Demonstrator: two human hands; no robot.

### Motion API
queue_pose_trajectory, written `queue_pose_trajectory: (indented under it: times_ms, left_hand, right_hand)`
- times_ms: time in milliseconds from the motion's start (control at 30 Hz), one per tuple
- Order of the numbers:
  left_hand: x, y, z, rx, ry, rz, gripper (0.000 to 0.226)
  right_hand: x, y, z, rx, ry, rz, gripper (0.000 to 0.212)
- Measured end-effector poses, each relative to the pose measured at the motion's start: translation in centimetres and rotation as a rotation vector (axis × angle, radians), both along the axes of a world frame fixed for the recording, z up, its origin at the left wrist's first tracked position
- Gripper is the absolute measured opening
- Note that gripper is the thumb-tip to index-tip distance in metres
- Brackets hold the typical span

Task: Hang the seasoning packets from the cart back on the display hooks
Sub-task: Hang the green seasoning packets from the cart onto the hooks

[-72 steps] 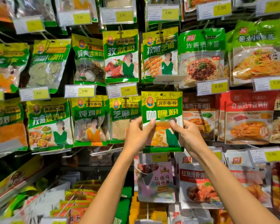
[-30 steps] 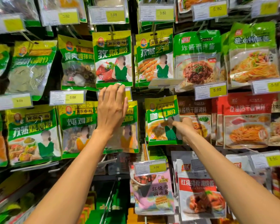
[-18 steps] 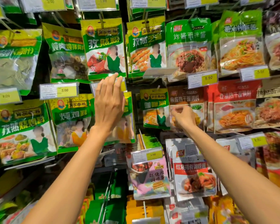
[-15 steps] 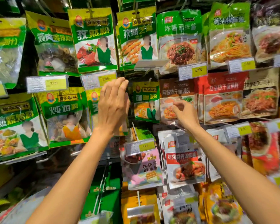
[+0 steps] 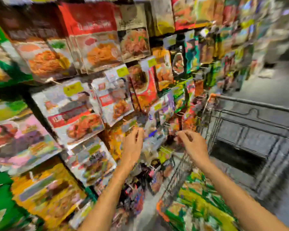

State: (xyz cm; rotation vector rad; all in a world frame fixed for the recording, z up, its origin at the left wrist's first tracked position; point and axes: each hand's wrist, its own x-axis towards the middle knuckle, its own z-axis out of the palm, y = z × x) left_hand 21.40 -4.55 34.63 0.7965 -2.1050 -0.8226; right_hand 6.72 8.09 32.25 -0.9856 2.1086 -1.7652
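With left hand and right hand loosely curled and empty beside the cart, a hurried reach may knock hung sauce packets loose.

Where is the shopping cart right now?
Head view, lower right: the cart stands right of the hanging display packets, below the right hand, with green packets inside.

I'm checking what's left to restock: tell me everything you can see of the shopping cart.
The shopping cart stands right of the display, a dark grey wire basket with orange corner trim, blurred by motion. Green and yellow packets lie in its near end. The right hand hovers by its near wall; contact cannot be told.
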Motion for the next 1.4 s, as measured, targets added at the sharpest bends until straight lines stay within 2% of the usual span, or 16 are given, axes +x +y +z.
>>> queue_pose_trajectory:
  times_ms: [67,233,300,333,433,600,700,800,900,1033,1133,1200,1333,1400]
  left_hand:
    - [-3.1,2.2,-3.7,0.106,-0.080,-0.107,0.029]
    - [-9.7,5.5,-10.6,0.175,-0.248,-0.279,0.038]
    - [-11.9,6.0,-13.2,0.182,-0.284,-0.320,0.033]
    - [-13.0,6.0,-15.1,0.140,-0.329,-0.356,0.030]
    - [-15.8,5.9,-21.0,0.312,-0.513,-0.459,0.021]
    - [-17.8,5.3,-31.1,0.385,-0.694,-0.548,0.022]
    - [-17.3,5.0,-36.4,0.395,-0.867,-0.511,0.018]
    - [-16.4,5.1,-40.6,0.417,-0.994,-0.457,0.023]
    - [-15.7,5.2,-42.8,0.412,-1.089,-0.365,0.025]
    - [-14.5,5.5,-44.8,0.192,-1.202,-0.459,0.029]
    - [-13.9,6.1,-45.8,0.198,-1.202,-0.448,0.034]
    - [-13.8,6.6,-46.0,0.191,-1.165,-0.438,0.032]
    - [-14.0,7.7,-45.9,0.138,-1.141,-0.490,0.038]
    - [-14.3,7.7,-46.0,0.208,-1.130,-0.488,0.049]
  right_hand:
    - [-2.2,3.5,-4.0,0.093,-0.068,-0.096,0.022]
    - [-6.5,9.7,-14.4,0.283,-0.254,-0.338,0.020]
    - [-7.6,11.3,-18.4,0.343,-0.330,-0.440,0.015]
    - [-7.9,12.0,-20.4,0.372,-0.377,-0.484,0.016]
    - [-8.1,13.4,-25.4,0.452,-0.476,-0.575,0.021]
    - [-6.9,14.1,-32.5,0.603,-0.537,-0.651,0.043]
    - [-5.4,14.6,-36.1,0.673,-0.613,-0.720,0.026]
    - [-4.0,15.3,-39.3,0.794,-0.694,-0.801,0.021]
    - [-2.8,15.7,-41.5,0.887,-0.755,-0.873,0.017]
    - [-1.5,15.6,-43.5,1.045,-0.841,-0.837,0.030]
    - [-1.4,14.9,-44.4,1.043,-0.935,-0.864,0.029]
    - [-1.4,14.1,-44.5,1.065,-0.977,-0.806,0.034]
    - [-0.8,12.9,-44.4,1.120,-0.844,-0.733,0.057]
    - [-0.6,13.0,-44.5,1.075,-0.831,-0.735,0.065]
